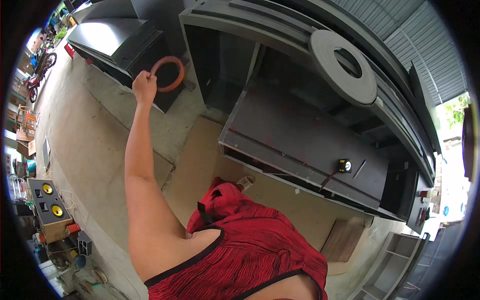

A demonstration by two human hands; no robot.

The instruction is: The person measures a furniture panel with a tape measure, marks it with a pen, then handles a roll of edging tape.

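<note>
My left hand (145,86) is stretched far out at the upper left, its fingers closed round the edge of an orange-brown ring-shaped roll (178,75). The roll hangs beside the dark stacked panels. A large grey roll of strip (322,47) leans on the dark cabinet frame at the upper right. On the dark cabinet panel (285,122) lie a black and yellow tape measure (344,165) and a thin pen-like item (359,169). My right hand is out of view; only the shoulder on that side shows at the bottom edge.
Dark panels with a shiny top (102,37) stand at the upper left. A speaker box with yellow cones (51,202) is at the left, near motorbikes (40,75). A brown board (344,240) lies on the floor, and a grey shelf unit (392,260) stands at the lower right.
</note>
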